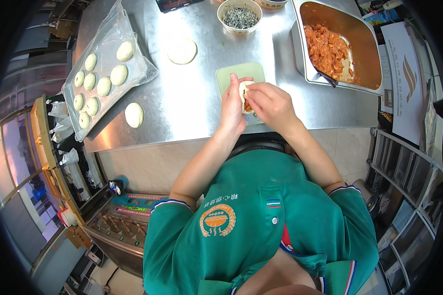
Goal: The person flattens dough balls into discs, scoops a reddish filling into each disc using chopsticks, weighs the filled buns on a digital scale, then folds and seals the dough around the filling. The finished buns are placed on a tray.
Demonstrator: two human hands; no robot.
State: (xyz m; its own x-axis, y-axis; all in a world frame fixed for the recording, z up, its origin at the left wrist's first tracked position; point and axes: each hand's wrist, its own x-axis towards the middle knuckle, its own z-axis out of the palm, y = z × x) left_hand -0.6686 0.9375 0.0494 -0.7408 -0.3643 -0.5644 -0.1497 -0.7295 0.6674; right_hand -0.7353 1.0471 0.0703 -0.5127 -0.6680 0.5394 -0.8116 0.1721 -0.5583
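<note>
Cupped in my left hand is a dough wrapper with orange-red meat filling showing in its opening. The fingers of my right hand pinch the wrapper's edge. Both hands are above a pale green kitchen scale, which they partly cover. A flattened dough round lies on the steel table, farther off to the left. Nearer the front edge, a plump dough piece rests alone.
A plastic-lined tray with several dough pieces overhangs the table's left side. At right stands a deep steel pan of chopped meat filling, a dark utensil handle at its rim. A tub holds black and white seeds.
</note>
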